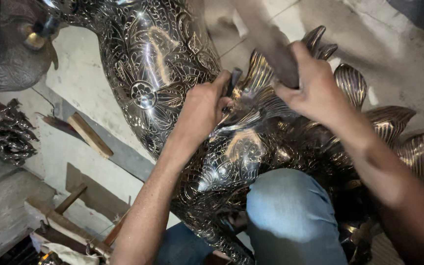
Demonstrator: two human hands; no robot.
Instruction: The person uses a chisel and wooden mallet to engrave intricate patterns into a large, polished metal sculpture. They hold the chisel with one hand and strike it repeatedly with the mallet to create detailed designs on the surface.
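- The workpiece is a large hollow metal sculpture (172, 73), dark and mirror-polished, resting across my knee (290, 216) in blue denim.
- Its surface carries dense engraved ornament: leaf scrolls, scale patterns and a round flower rosette just left of my left wrist.
- Ribbed, fan-shaped metal feathers (408, 142) project from the body to the right of my right hand, each fluted along its length.
- My left hand (199, 110) is curled tight around a small dark chisel (233, 78); the fingers pinch the shank, and the tool's tip sits against the sculpture directly below the grip.
- My right hand (310, 83) is wrapped closed around the handle of a hammer (271, 44). The handle rises up and left from the fist and is motion-blurred, so I cannot tell the shape of its head.
- The two hands lie close together, with the chisel between them.
- Well left of the left forearm, wooden offcuts (90, 135) lie on a pale concrete floor (79, 64).
- Farther left, a cluster of small dark metal figurines (11, 135) stands at the frame edge; these appear to be animal forms, though the detail is too small to confirm.
- A second engraved metal piece (6, 54) occupies the upper left corner.
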